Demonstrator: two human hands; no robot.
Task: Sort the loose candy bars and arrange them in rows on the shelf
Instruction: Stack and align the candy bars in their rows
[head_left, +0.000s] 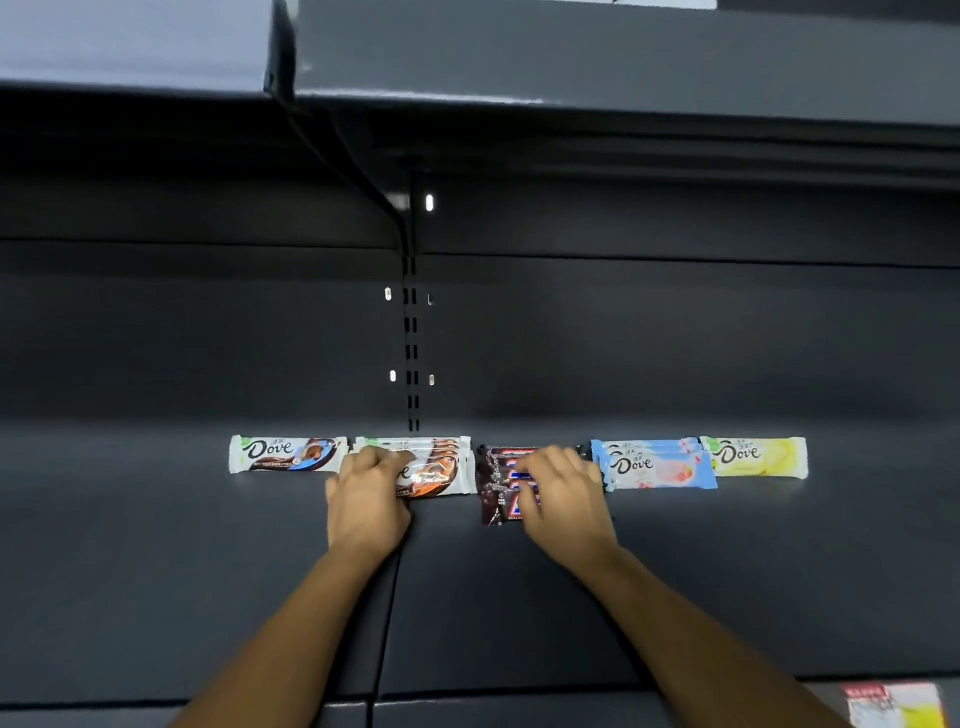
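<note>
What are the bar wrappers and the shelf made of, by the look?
Dove bars: wrappers look like thin plastic film, glossy, with light glints and flat sealed ends. Dark bars: likely the same film, shiny and crinkled. Shelf: probably painted sheet metal, dark grey and matte, with only a soft sheen; the slotted upright behind fits steel shelving.

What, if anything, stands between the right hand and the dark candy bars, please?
Nothing visible does: the right hand already grips the dark candy bars, beside the orange Dove stack under the left hand.
</note>
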